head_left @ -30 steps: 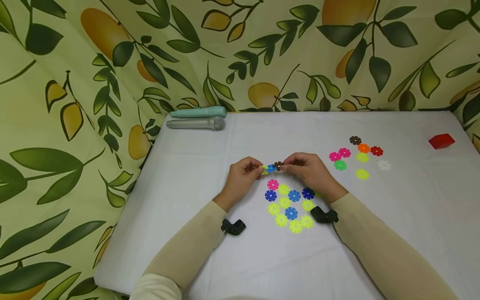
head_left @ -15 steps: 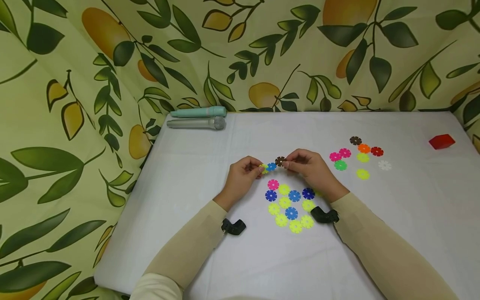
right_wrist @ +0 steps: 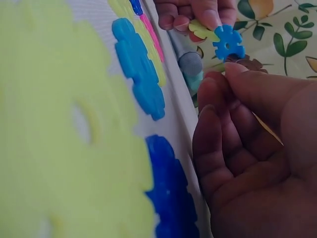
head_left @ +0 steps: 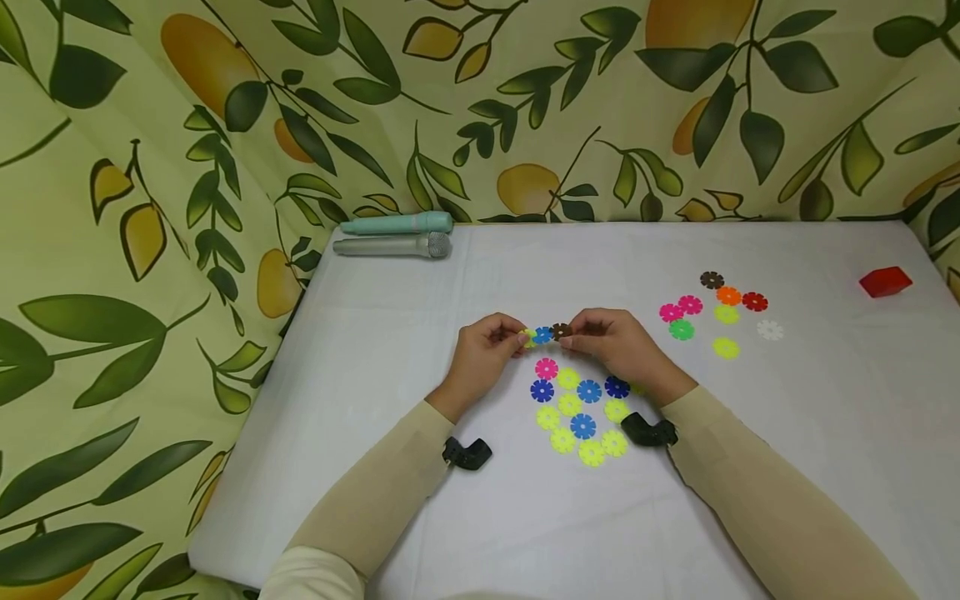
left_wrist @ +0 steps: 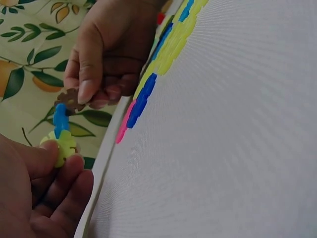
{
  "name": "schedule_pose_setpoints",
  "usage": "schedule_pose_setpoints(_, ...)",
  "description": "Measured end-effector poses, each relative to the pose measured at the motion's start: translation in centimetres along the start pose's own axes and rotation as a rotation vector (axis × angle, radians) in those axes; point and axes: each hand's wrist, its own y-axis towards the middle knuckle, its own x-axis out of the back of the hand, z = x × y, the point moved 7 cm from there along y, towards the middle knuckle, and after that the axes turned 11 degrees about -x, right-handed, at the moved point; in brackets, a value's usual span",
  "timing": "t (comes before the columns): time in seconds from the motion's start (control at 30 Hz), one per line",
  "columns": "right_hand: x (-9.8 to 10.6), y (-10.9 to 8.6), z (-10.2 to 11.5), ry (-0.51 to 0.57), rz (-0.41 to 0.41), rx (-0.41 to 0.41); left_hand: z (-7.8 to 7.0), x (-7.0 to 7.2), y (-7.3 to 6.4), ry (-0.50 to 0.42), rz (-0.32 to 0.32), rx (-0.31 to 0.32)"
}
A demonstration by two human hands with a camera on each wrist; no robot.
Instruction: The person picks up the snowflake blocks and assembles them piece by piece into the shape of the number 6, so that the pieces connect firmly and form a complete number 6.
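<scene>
Between thumb and fingers, my left hand (head_left: 486,354) pinches a yellow notched disc (left_wrist: 65,148). A blue notched disc (right_wrist: 228,42) is joined to its edge. On the other side, my right hand (head_left: 618,346) pinches a brown notched disc (left_wrist: 69,100), which meets the blue disc's far edge. In the head view the three discs form a short row between the hands, above the table. Beneath the hands lies a loose group of flat discs, among them a pink disc (head_left: 547,368), a dark blue disc (head_left: 542,391) and several yellow discs (head_left: 592,452).
Farther right is a second scatter of discs, including an orange disc (head_left: 728,296) and a green disc (head_left: 682,330). A red block (head_left: 886,282) sits near the right edge. Two microphones, one teal (head_left: 397,222) and one silver (head_left: 392,246), lie at the back left of the white table (head_left: 360,333).
My right hand lifted the brown disc slightly up and away from the blue one, then brought it back down against its edge. My left hand has stayed in place.
</scene>
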Motion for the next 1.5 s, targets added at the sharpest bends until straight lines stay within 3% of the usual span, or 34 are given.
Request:
schedule_pose_setpoints(0.23,-0.21,-0.18,0.47,-0.11,-0.016,0.043,-0.31,0.12,0.08,0.087,0.023,-0.058)
schedule_pose_setpoints(0.6,0.05,-0.03,0.37,0.035,0.009,0.041,-0.12,0.07,0.1,0.063,0.014,-0.043)
schedule_pose_setpoints(0.93,0.42,-0.17,0.55,-0.024,-0.038,0.056,-0.06,0.03,0.04,0.065,0.022,-0.039)
schedule_pose_setpoints(1.5,0.23,-0.21,0.56,-0.017,-0.026,0.053,0.0,-0.15,0.04,0.072,0.037,-0.026)
